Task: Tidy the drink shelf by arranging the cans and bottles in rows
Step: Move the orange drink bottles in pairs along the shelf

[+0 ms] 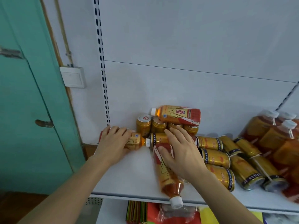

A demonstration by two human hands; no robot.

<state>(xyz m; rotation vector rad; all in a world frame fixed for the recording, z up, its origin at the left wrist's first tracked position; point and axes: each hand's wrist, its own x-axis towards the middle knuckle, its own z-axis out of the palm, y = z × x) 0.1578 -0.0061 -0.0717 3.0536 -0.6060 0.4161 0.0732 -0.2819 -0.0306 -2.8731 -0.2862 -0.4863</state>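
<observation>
On the white shelf (129,175), my left hand (111,141) grips an orange drink bottle (137,141) lying on its side, cap pointing right. Resting on a second lying bottle (168,177), my right hand (179,152) holds its upper end; that bottle's white cap hangs over the shelf's front edge. A third bottle (178,114) lies across the tops of several upright gold cans (144,125) at the back. Several gold cans (215,157) lie on their sides to the right of my right hand.
Shrink-wrapped packs of orange bottles (275,136) lean at the far right. A slotted shelf upright (102,65) runs up the back panel. A teal door (29,102) and a wall switch (72,76) are at the left. Coloured packets (161,214) lie on the shelf below.
</observation>
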